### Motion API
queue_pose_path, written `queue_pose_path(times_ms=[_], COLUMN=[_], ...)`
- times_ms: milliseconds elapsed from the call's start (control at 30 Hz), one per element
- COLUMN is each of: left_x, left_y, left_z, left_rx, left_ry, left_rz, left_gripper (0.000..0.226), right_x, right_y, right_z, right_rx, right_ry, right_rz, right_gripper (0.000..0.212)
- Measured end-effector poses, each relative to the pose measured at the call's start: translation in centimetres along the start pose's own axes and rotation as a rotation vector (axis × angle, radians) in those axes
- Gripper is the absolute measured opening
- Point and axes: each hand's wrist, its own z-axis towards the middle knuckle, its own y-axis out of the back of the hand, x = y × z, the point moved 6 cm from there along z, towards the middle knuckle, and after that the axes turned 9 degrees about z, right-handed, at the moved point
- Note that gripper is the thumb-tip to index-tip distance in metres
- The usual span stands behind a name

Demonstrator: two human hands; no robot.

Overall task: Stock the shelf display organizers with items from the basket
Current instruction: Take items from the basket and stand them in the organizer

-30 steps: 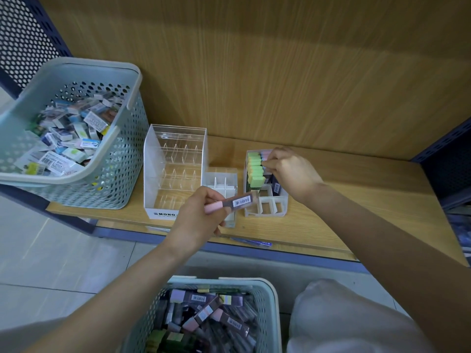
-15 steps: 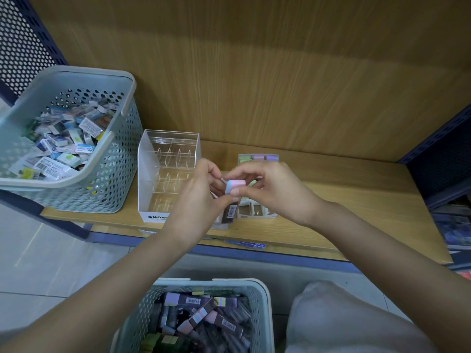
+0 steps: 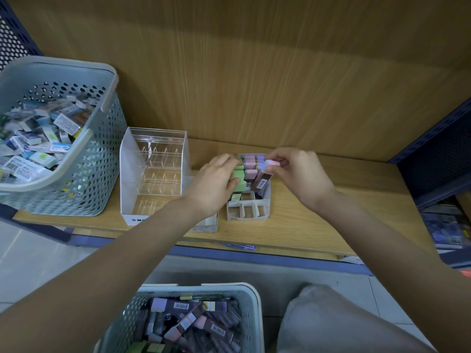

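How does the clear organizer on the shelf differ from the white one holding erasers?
The clear organizer is transparent, taller and shows no items; the white organizer is opaque, lower and partly filled with pastel erasers. Both stand on the wooden shelf with divided slots.

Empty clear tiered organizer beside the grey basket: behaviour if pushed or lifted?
The clear organizer looks like rigid thin-walled plastic with empty compartments, so probably stiff and light. Its wide flat base on the smooth wooden shelf suggests it would slide rather than tip. Glossy walls may be slippery to pinch.
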Motion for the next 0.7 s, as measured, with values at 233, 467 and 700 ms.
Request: queue_pose_path(times_ms=[233, 467, 700], left_x=[1.1, 1.4, 1.3], left_y=[-2.6, -3.1, -3.0], left_z=[0.2, 0.1, 0.1], left_rx=[0.070, 0.035, 0.028], left_ry=[-0.001, -0.012, -0.015], left_rz=[0.006, -0.019, -0.047], left_gripper=[0.040, 0.039, 0.037], right_x=[-0.3, 0.3, -1.3], right_y=[-3.2, -3.7, -3.8], right_z=[1.2, 2.7, 2.4], right_rx=[0.100, 0.154, 0.175], right_ry=[0.076, 0.027, 0.000], right_rz=[-0.164, -0.074, -0.063], right_gripper=[0.012, 0.012, 0.011])
